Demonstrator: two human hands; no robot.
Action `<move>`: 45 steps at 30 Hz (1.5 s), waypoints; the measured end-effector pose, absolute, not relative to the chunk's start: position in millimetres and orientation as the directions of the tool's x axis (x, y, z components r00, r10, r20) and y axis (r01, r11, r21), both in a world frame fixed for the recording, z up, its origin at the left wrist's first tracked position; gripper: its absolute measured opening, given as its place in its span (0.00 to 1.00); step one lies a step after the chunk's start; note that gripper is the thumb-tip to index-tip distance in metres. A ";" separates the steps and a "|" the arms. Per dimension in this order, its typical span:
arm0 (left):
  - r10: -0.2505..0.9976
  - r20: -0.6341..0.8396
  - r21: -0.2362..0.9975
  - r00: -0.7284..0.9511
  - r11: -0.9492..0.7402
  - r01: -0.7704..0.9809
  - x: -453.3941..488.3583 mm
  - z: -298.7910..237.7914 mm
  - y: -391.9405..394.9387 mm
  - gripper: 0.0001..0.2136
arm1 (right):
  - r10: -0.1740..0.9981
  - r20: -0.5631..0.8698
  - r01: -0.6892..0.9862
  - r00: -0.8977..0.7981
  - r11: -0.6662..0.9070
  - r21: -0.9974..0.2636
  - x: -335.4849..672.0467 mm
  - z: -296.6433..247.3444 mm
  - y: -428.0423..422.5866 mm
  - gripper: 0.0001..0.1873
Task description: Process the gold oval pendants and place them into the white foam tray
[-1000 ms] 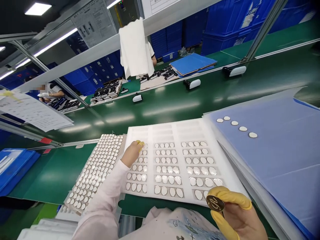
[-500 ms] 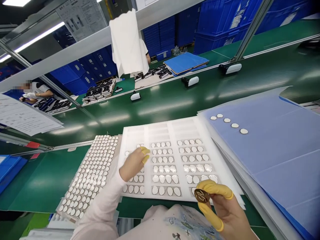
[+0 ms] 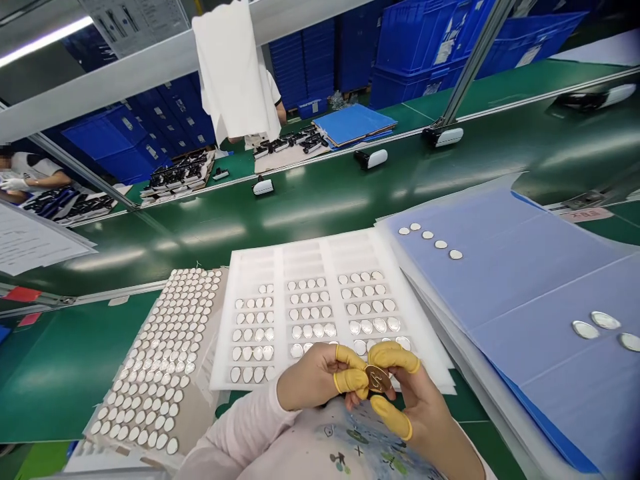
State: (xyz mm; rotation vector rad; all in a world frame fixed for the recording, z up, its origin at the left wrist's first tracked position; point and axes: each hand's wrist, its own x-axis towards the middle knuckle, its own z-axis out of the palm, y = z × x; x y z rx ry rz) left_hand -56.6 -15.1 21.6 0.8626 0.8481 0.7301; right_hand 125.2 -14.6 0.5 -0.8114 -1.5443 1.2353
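Note:
A small oval disc (image 3: 379, 379), brown and gold with a curly raised mark, is held up in front of my chest. My right hand (image 3: 417, 393), in yellow finger cots, pinches it from the right. From the left, my left hand (image 3: 320, 377) grips the disc's edge between thumb and forefinger, also in yellow cots. Just beyond my hands lies a white foam tray (image 3: 280, 267) with rows of white oval discs (image 3: 310, 312) in its slots. My hands hide part of the tray's near rows.
Left of the tray, a cardboard sheet (image 3: 200, 393) carries many white ovals. At right, several ovals (image 3: 427, 235) lie on a blue sheet (image 3: 500, 287). Black-and-white parts (image 3: 371, 159) sit on the green conveyor (image 3: 310, 200). A co-worker (image 3: 35, 173) stands at far left.
My left hand has moved right from above the tray to the disc and now grips its edge. My right hand has brought the disc slightly left. The view has turned right.

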 end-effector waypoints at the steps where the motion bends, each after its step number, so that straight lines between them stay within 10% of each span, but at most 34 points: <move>1: 0.819 -0.331 0.865 0.468 0.462 -0.197 -55.9 22.7 -14.9 0.29 | 0.919 0.242 -0.054 -0.312 0.237 -0.970 125.7 -0.3 -14.3 0.08; 20: 0.845 -0.350 0.871 0.404 0.452 -0.191 -55.2 15.4 -14.7 0.25 | 0.949 -0.087 0.062 -0.302 -0.071 -0.996 142.8 -5.5 -7.4 0.29; 25: 0.932 -0.331 0.923 0.148 0.287 0.254 -86.4 10.0 -9.5 0.17 | 0.974 -0.117 0.127 -0.196 -0.093 -0.988 160.4 -13.4 -5.5 0.30; 29: 0.968 -0.175 0.447 -0.181 0.242 0.861 -139.9 4.2 6.3 0.11 | 0.989 -0.127 0.153 -0.080 -0.113 -0.982 172.6 -21.3 -3.6 0.29; 34: 0.926 -0.142 0.109 -0.350 0.366 0.924 -208.9 -7.6 32.3 0.14 | 0.991 -0.123 0.150 0.043 -0.129 -0.980 177.2 -18.1 -1.3 0.28; 45: 0.886 -0.346 -0.113 -0.308 0.287 0.951 -246.3 -24.0 74.2 0.15 | 0.980 -0.143 0.112 0.137 -0.159 -0.981 177.5 -25.6 -6.7 0.24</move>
